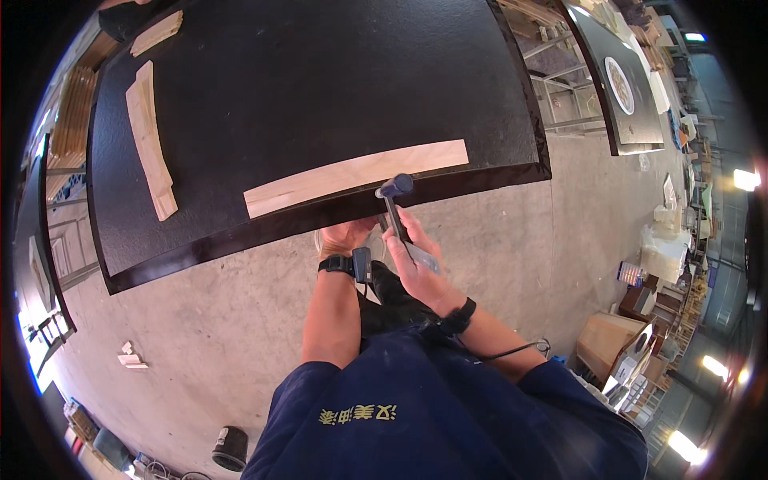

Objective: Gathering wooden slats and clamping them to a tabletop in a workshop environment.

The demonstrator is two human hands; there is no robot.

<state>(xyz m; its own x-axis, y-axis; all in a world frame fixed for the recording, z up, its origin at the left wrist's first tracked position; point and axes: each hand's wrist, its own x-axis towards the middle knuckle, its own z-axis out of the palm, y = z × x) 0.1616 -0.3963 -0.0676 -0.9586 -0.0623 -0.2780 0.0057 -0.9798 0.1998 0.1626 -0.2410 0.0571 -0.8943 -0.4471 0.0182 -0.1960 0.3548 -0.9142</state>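
My right hand (418,260) is wrapped round the dark handle of a hammer (394,189), just off the table's near edge. Its head, blue with a pale metal face, stands up over that edge. A pale see-through piece shows at the same hand, by the lower end of the handle. Close on its left, my left hand (349,237) is closed at the table edge; whatever its fingers hold is hidden. Right beyond both hands, a long, slightly curved light wooden strip (356,176) lies along the near edge of the black-topped table (336,88).
More wooden strips (149,144) lie on the table's left side, with another piece (157,34) farther back. A second dark table (620,112) at the right carries a white round dish (619,86). Wood scraps (131,357) and a black bucket (230,448) are on the concrete floor.
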